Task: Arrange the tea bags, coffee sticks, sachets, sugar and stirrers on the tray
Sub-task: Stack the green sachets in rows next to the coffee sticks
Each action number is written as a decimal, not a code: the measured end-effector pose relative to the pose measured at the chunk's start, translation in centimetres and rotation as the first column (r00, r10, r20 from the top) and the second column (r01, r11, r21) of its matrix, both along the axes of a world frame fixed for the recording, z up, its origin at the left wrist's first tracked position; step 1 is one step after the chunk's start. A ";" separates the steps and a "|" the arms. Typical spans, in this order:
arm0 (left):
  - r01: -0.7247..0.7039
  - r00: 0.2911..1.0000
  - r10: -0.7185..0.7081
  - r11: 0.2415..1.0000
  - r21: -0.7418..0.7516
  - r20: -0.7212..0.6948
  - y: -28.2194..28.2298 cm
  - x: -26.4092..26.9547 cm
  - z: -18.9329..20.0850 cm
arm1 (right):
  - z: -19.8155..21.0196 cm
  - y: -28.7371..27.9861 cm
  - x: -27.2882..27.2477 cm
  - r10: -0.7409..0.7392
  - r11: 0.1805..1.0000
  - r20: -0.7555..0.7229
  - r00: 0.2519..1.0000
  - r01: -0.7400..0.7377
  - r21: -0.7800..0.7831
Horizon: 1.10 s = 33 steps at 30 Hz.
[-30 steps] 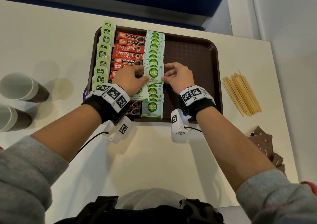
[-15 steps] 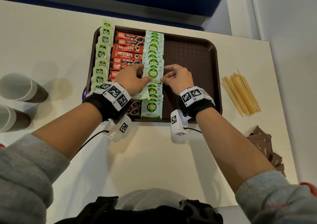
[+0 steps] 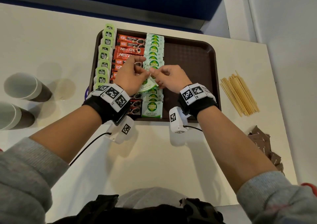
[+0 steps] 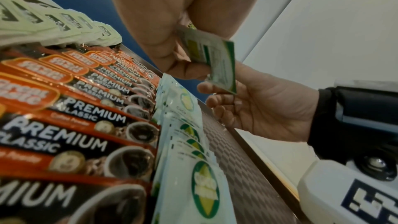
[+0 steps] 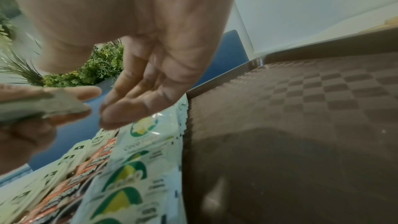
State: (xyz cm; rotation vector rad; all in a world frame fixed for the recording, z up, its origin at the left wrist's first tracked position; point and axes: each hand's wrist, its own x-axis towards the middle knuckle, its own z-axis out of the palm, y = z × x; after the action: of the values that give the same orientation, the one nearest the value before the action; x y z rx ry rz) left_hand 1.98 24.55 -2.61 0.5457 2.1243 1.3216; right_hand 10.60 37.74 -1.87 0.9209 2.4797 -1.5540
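Loose Coco Sugar sachet (image 3: 147, 85) sits in your left hand (image 3: 129, 76), pinched between thumb and curled fingers, lifted above the middle of the sugar row (image 3: 153, 59) on the tray (image 3: 190, 59). Your right hand (image 3: 171, 79) is right beside it, fingers loosely bent; can't tell whether its tips actually touch the packet.

For this step: square the sachet to the row, logo up, then slide it in shingled like its neighbours. Keep it off the coffee sticks (image 3: 130, 49) to the left. Press flat so it doesn't ride up.

Left wrist view shows the grip clearly: the sachet's printed back faces that camera, thumb across it, right palm open just behind. Head view hides that behind knuckles, but only it shows the stirrers (image 3: 240, 93) and brown sachets (image 3: 264, 146) waiting on the table, off the tray. Right wrist view is blurred; bare tray floor on the right.
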 end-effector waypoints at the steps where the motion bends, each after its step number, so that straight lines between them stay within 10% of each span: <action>1: 0.008 1.000 -0.008 1.000 0.028 0.013 0.0 0.1 0.1 | 0.3 -0.2 0.0 0.051 0.998 0.021 0.998 -0.050 -0.030; 10: -0.078 0.997 0.076 0.994 0.072 0.034 -1.1 0.7 0.5 | 0.3 0.3 0.3 -0.055 0.954 -0.150 0.987 0.007 -0.301; 19: -0.072 0.994 0.067 0.995 -0.063 -0.084 -1.4 0.3 -0.1 | -0.5 1.3 0.6 -0.135 0.991 -0.142 0.981 0.133 -0.023; 33: 0.026 0.978 -0.073 0.971 -0.238 -0.193 -1.4 0.9 0.0 | -2.4 1.4 1.2 -0.195 0.981 -0.060 0.979 0.196 0.004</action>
State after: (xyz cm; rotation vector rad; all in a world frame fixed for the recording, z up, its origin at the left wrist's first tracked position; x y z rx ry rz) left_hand 2.86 23.13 -2.59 0.6502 2.3742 1.0039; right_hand 11.80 39.11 -4.29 1.1689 2.5040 -1.6494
